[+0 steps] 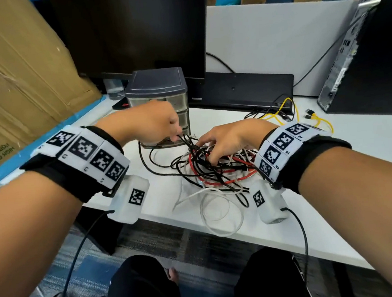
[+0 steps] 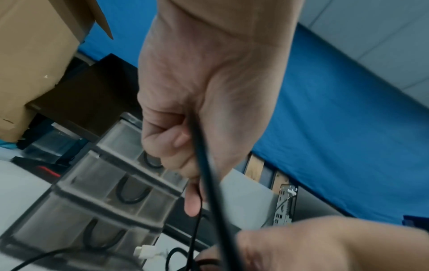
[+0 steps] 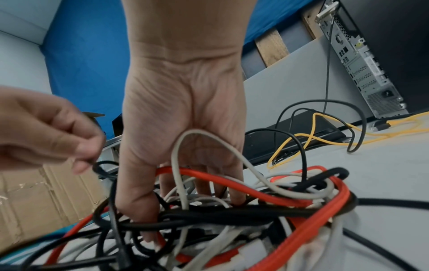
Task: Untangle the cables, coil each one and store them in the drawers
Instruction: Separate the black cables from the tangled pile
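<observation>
At the desk's (image 1: 332, 185) six-o'clock edge, the left hand (image 1: 146, 121) pinches a limp, light black cable (image 2: 204, 165) rising from the tangle (image 1: 215, 170), while the right hand's (image 1: 231, 136) spread fingers press in; best gripped near a free end.

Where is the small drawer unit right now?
In the head view the drawer unit stands on the desk, left of centre, before the monitor, behind the left hand.

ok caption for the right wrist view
Right hand reaches into a tangle of cables while the left hand pinches a black cable.
</observation>
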Available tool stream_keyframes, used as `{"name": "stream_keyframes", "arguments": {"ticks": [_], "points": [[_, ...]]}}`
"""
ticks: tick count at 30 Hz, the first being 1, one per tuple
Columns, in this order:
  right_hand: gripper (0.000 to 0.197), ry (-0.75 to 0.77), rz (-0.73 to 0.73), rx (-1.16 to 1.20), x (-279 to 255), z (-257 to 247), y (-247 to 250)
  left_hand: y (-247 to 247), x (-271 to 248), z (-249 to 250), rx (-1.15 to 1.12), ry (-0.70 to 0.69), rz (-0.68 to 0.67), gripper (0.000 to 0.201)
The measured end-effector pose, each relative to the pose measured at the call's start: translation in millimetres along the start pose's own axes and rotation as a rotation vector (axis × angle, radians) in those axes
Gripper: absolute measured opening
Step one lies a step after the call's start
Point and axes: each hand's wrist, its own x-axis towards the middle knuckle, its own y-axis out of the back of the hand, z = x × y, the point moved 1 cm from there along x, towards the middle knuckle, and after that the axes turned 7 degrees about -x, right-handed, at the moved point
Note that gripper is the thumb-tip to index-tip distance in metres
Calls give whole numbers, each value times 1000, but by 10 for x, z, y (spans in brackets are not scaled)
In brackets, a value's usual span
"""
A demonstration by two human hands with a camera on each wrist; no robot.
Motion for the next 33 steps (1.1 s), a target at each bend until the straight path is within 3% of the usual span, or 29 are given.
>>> {"name": "stream_keyframes", "arguments": {"ticks": [3, 7, 14, 19, 22, 25, 27, 30, 33], "points": [[64, -6, 14, -91, 12, -14, 1, 249, -144, 120, -38, 12, 160, 31], [62, -15, 29, -91, 17, -2, 9, 538, -337, 210, -266, -13, 449, 28], [59, -5, 8, 25, -12, 69, -1, 512, -372, 154, -658, -42, 690, 26], [55, 49, 18, 119, -145, 194, 32, 274, -320, 91, -671, 22, 657, 35], [47, 94, 191, 192, -297, 253, 135, 108, -265, 10, -614, 47, 624, 34], [20, 133, 378, 234, -392, 278, 205, -50, -228, -52, -503, 42, 607, 28], [4, 142, 318, 241, -422, 271, 195, -183, -212, -74, -342, 29, 547, 23], [18, 158, 83, 166, -437, 242, 114, -370, -138, -151, -130, 15, 391, 14], [19, 156, -23, 86, -459, 204, 62, -440, -89, -167, -47, 35, 266, 17]]}}
